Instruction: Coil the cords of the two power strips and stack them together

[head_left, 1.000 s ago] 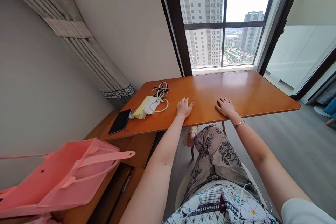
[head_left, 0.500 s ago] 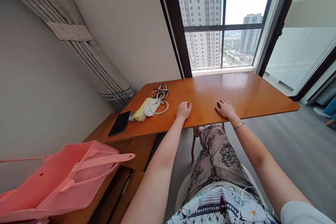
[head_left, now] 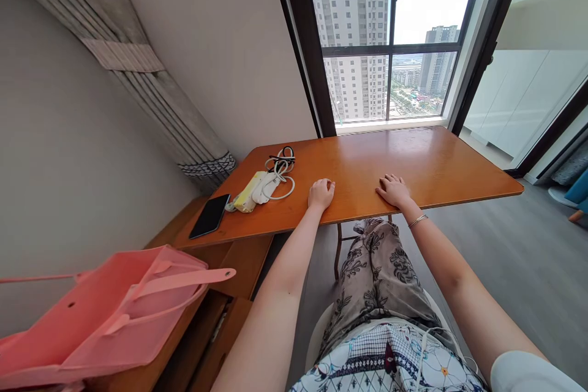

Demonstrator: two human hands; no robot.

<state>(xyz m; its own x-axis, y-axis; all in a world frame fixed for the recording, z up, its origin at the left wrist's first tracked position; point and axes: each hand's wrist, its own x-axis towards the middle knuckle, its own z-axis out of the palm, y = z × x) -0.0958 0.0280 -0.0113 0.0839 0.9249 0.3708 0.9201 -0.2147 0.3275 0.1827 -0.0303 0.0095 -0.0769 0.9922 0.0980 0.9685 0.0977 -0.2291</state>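
Observation:
My left hand [head_left: 321,193] rests on the near edge of the orange wooden table [head_left: 413,159], its fingers curled under with nothing in them. My right hand [head_left: 394,190] lies flat on the table a little to the right, fingers stretched out, a thin bracelet on the wrist. To the left of my left hand sit a yellow and white power strip [head_left: 254,189] and a coil of white and black cables [head_left: 280,169]. A black phone [head_left: 210,215] lies face down near the table's left corner.
A pink tote bag [head_left: 105,312] stands on a lower wooden cabinet [head_left: 229,257] at the left. A large window [head_left: 390,37] rises behind the table, a tied grey curtain [head_left: 138,79] to its left. Grey floor spreads on the right. My patterned trousers show under the table.
My left hand's fingers have curled in from flat. My raised leg has come down under the table. The right hand has stayed put.

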